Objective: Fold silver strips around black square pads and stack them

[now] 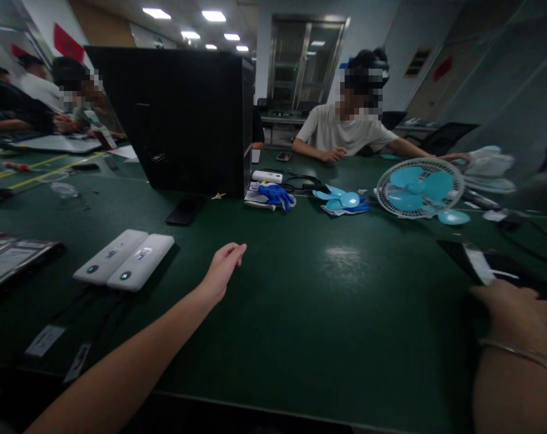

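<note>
My left hand (223, 268) reaches out over the dark green table (300, 301), fingers stretched forward and held together, holding nothing. It hovers just right of two white power banks (125, 260). My right hand (515, 313), with a thin bracelet on the wrist, lies flat at the right edge on a black phone-like device (490, 265); its fingers look spread. A light blue fan with a white guard (418, 188) lies farther back right, with loose blue fan blades (343, 200) beside it.
A black computer case (183, 114) stands at the back centre, with a black phone (185, 211) and blue gloves (277, 196) at its foot. A person in a white shirt (345, 129) sits across the table. Other people work at the far left. Papers (11, 259) lie at the left edge.
</note>
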Demonstrator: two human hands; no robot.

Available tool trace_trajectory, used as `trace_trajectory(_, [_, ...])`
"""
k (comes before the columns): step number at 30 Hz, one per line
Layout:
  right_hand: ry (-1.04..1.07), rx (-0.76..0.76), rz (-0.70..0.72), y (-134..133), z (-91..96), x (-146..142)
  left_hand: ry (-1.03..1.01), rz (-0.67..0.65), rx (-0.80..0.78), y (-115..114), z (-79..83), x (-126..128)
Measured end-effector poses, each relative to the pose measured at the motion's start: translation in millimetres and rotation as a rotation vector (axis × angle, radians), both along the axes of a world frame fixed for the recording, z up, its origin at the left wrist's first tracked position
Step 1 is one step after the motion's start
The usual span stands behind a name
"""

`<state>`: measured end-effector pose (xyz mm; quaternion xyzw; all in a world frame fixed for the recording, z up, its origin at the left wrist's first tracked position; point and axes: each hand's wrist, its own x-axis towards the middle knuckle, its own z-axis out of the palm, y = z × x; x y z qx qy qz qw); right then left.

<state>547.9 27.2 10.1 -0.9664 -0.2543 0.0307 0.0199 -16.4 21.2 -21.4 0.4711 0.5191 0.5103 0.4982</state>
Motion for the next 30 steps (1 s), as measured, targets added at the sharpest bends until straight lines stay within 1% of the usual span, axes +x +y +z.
trace_trajectory(3, [0.033,0.015,0.002,-1.6,18.9,-24.9,0.031,-0.013,-0.01,-1.3,1.4,0.6])
trace_trajectory(5, [0.023,0.088,0.108,-1.1,29.7,-41.7,0.044,-0.018,-0.004,-1.6,2.0,1.1])
trace_trajectory(7, [-0.008,0.214,0.273,1.6,36.7,-57.4,0.042,-0.02,0.005,-1.7,2.8,1.5])
trace_trajectory(9, [-0.006,0.383,0.478,5.6,40.5,-74.4,0.032,-0.027,0.014,-1.9,3.9,2.0])
trace_trajectory(11, [0.089,0.527,0.693,8.9,42.9,-95.9,0.032,-0.037,0.024,-2.2,5.3,2.9])
trace_trajectory(12, [0.174,0.562,0.804,9.6,43.9,-108.7,0.037,-0.044,0.032,-2.5,5.9,3.7])
trace_trajectory(13, [0.267,0.571,0.92,9.3,44.9,-122.6,0.041,-0.05,0.045,-2.9,6.5,4.5])
trace_trajectory(15, [0.454,0.52,1.157,6.0,46.6,-151.9,0.009,-0.069,0.06,-4.2,7.9,6.7])
trace_trajectory(17, [0.612,0.411,1.382,0.1,47.2,-179.6,-0.106,-0.105,0.03,-6.0,9.8,8.8])
trace_trajectory(18, [0.668,0.344,1.475,-3.3,47.1,-191.6,-0.187,-0.14,-0.014,-7.1,11.1,9.7])
trace_trajectory(19, [0.707,0.273,1.553,-6.6,46.6,-201.9,-0.255,-0.171,-0.065,-8.1,12.4,10.4])
trace_trajectory(20, [0.727,0.204,1.611,-9.5,45.8,-210.3,-0.288,-0.233,-0.117,-9.0,13.7,10.9])
trace_trajectory(22, [0.721,0.095,1.672,-13.2,43.3,-220.7,-0.266,-0.331,-0.181,-9.9,15.9,11.0])
trace_trajectory(25, [0.68,-0.02,1.652,-11.0,35.8,-218.9,-0.129,-0.388,-0.181,-9.6,17.6,10.2])
trace_trajectory(28, [0.668,-0.154,1.539,2.3,24.5,-197.2,0.006,-0.431,-0.18,-8.9,18.5,9.7])
trace_trajectory(29, [0.664,-0.179,1.477,8.7,20.6,-186.2,0.051,-0.443,-0.177,-9.0,18.6,9.5])
trace_trajectory(30, [0.631,-0.175,1.387,15.5,17.2,-173.9,0.103,-0.446,-0.161,-9.2,18.6,9.4])
